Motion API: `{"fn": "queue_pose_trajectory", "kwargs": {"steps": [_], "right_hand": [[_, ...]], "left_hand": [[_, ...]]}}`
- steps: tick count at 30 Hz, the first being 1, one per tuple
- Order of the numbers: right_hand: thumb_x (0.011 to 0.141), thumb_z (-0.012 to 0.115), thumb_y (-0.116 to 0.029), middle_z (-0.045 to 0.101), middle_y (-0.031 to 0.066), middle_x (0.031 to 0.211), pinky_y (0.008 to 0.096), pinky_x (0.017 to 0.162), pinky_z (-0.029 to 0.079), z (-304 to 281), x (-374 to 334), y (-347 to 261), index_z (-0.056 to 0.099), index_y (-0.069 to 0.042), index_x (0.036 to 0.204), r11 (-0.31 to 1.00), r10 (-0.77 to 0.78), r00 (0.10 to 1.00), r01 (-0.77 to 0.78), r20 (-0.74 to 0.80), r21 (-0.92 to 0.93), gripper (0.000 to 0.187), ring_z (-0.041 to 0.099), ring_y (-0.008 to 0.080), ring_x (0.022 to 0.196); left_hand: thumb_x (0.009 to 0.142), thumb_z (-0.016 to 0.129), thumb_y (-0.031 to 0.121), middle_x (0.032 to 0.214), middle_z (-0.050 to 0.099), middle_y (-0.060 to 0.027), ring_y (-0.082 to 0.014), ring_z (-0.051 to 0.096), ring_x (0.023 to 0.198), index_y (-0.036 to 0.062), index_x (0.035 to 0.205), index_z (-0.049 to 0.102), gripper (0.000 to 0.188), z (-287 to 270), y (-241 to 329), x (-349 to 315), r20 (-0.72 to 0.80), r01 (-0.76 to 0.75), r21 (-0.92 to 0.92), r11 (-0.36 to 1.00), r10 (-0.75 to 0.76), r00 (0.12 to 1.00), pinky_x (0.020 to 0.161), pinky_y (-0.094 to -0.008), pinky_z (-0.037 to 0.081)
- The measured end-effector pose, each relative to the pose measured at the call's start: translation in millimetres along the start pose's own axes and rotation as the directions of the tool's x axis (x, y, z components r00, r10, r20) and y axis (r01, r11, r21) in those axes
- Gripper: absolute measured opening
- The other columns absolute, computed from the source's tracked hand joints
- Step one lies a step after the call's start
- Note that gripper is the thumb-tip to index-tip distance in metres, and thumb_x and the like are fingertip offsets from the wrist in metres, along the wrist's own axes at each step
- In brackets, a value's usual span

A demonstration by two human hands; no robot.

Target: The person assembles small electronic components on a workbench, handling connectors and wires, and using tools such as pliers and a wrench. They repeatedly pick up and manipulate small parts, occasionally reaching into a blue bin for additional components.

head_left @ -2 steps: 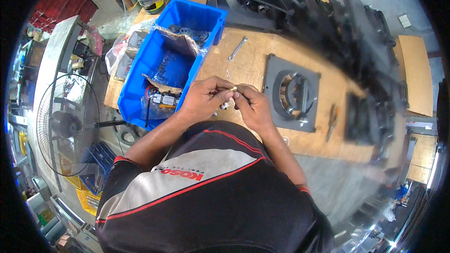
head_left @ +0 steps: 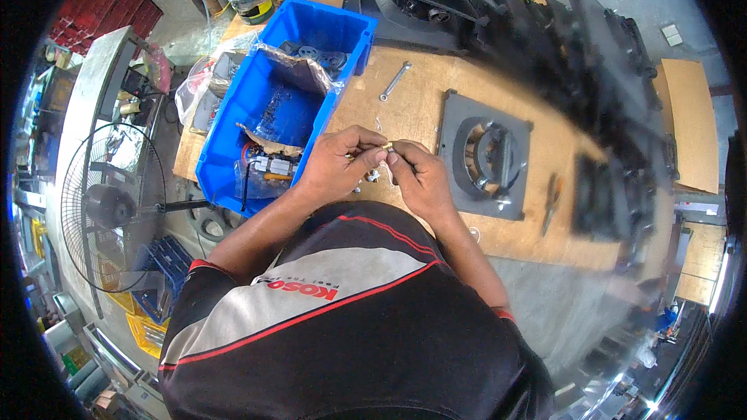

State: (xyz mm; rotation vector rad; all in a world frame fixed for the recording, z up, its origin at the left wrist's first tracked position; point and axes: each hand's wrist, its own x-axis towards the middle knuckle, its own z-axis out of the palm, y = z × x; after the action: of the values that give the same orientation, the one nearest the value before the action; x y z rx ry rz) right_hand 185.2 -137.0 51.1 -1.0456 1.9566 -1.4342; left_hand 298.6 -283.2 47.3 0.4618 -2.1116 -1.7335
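In front of my chest, my left hand and my right hand meet fingertip to fingertip. Both pinch a small brass-coloured fitting, mostly covered by the fingers. Thin white strips show just below the fingertips; whether they are attached to the fitting I cannot tell. Right of my right hand, a black square plate with a round raised ring lies flat on the wooden table. A metal wrench rests beyond my hands.
Left of my hands stands a blue bin with cardboard dividers and small parts. Black metal frames are stacked at the back right. A tool with orange on it lies right of the plate. A fan stands at far left.
Both hands stay in place, with only a slight shift of the fingertips and the white strips below them.
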Motion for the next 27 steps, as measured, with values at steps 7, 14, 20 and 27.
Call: {"fn": "queue_pose_trajectory", "kwargs": {"steps": [7,14,20,27], "right_hand": [[0.097,0.062,-0.017,0.068,0.0094,0.103,0.0285,0.078,0.051,0,-5,1,0.055,-0.001,0.128,0.889,0.200,0.978,-0.209,0.063,0.407,0.036,0.063,0.0132,0.091],[0.093,0.068,-0.016,0.066,0.0074,0.107,0.0306,0.091,0.049,-10,-19,-8,0.051,0.000,0.132,0.862,0.140,0.987,-0.159,0.075,0.481,0.045,0.062,0.0151,0.098],[0.092,0.069,-0.012,0.065,0.0099,0.113,0.0302,0.092,0.049,-14,-16,-24,0.048,0.000,0.137,0.902,0.001,1.000,-0.006,0.011,0.432,0.051,0.061,0.0158,0.106],[0.089,0.071,-0.008,0.065,0.0146,0.120,0.0334,0.095,0.050,-21,-6,-26,0.044,-0.003,0.143,0.771,-0.059,0.997,0.017,0.045,0.637,0.060,0.062,0.0195,0.107]], "left_hand": [[0.087,0.073,0.014,0.088,0.072,-0.0130,-0.0160,0.070,0.073,-0.0006,0.101,0.070,0.020,1,0,8,0.001,-0.076,0.201,0.977,0.078,0.997,0.062,-0.0290,0.054],[0.085,0.073,0.013,0.087,0.072,-0.0124,-0.0182,0.069,0.071,0.0005,0.100,0.071,0.020,0,3,12,0.019,-0.001,0.206,0.979,-0.003,1.000,0.064,-0.0298,0.054],[0.084,0.073,0.013,0.083,0.071,-0.0132,-0.0191,0.068,0.072,0.0010,0.098,0.071,0.018,2,9,11,0.139,0.009,0.259,0.966,-0.047,0.989,0.064,-0.0323,0.052],[0.085,0.074,0.014,0.082,0.071,-0.0134,-0.0160,0.066,0.071,-0.0010,0.094,0.070,0.018,-3,15,13,0.218,0.128,0.118,0.985,-0.152,0.964,0.064,-0.0325,0.051]]}}
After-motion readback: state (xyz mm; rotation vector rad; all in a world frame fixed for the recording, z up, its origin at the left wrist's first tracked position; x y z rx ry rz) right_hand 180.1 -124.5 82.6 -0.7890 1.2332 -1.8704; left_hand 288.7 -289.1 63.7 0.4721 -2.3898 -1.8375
